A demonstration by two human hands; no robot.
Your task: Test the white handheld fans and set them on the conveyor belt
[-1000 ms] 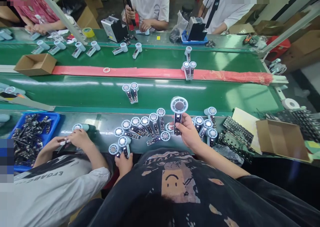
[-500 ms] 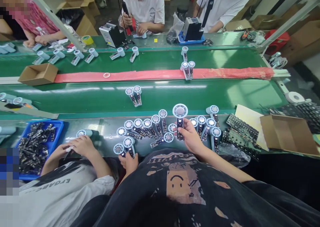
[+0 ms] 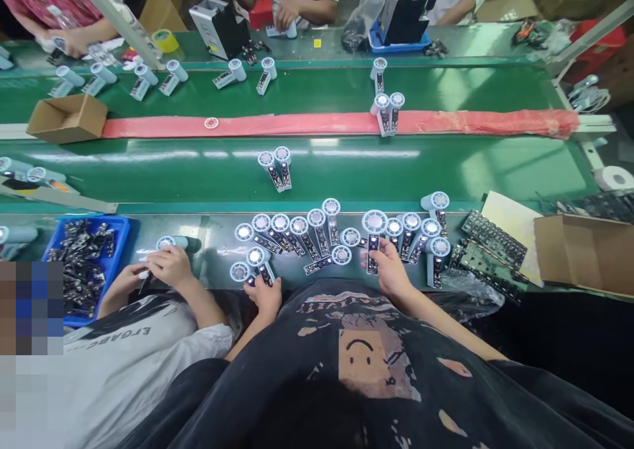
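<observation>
My right hand (image 3: 392, 272) grips a light-blue handheld fan body (image 3: 375, 222) by its handle, thumb over the front. Its round, spoked head faces up, and a dark circuit board shows along the handle. Lower left, my left hand (image 3: 265, 296) closes around the handle end of another fan body (image 3: 257, 257). A further fan body (image 3: 240, 272) lies close beside that hand, its handle partly hidden by the fingers. Between my hands, several similar fan bodies (image 3: 299, 226) lie in a fanned row on the bench. More fan bodies (image 3: 411, 222) stand just right of my right hand.
Circuit board panels (image 3: 495, 241) and an open cardboard box (image 3: 584, 251) lie at right. At left, a co-worker's hands (image 3: 171, 264) work beside a blue tray (image 3: 123, 238) of boards. Beyond is a green conveyor (image 3: 347, 172) with a pink strip (image 3: 297, 125); people sit opposite.
The view has tilted down and shifted slightly. My right hand has lowered its fan body a little toward the bench, nearer the right-hand group. My left hand keeps its hold.
</observation>
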